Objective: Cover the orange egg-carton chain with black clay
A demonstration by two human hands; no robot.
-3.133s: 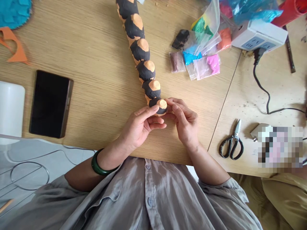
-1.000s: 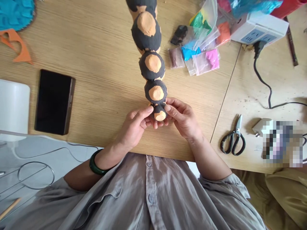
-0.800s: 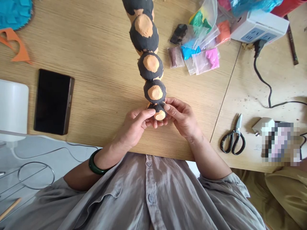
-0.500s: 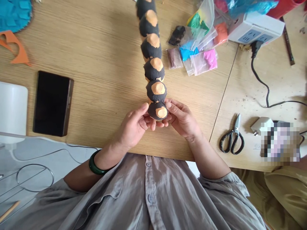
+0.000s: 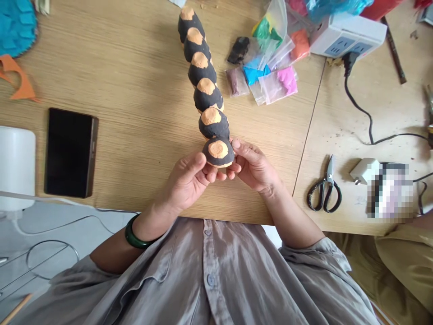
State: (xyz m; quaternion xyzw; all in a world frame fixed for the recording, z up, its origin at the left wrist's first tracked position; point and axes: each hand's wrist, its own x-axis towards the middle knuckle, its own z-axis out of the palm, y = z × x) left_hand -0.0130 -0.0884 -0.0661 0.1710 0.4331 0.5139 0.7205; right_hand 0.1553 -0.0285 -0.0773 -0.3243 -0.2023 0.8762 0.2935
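A long segmented caterpillar-like model (image 5: pixel 204 95), made of several black rounded lumps with orange patches in a row, leans up and left from my hands above the table. My left hand (image 5: pixel 189 180) grips its near end from the left, thumb on the side and fingers curled beneath. On the other side, my right hand (image 5: pixel 253 164) holds the same end lump between thumb and fingers. Parts of the fingertips are hidden under the lump.
Bags of coloured clay (image 5: pixel 262 74) lie beyond my right hand, near a white power strip (image 5: pixel 348 38) with a plugged cord. Black-handled scissors (image 5: pixel 326 187) and a white charger (image 5: pixel 365 171) are at right. A dark phone (image 5: pixel 70 152) rests at left, below orange scrap (image 5: pixel 22 81).
The near end of the model has tipped, so its orange patch faces up more. Its far end has swung left and into view. Both hands keep their hold.
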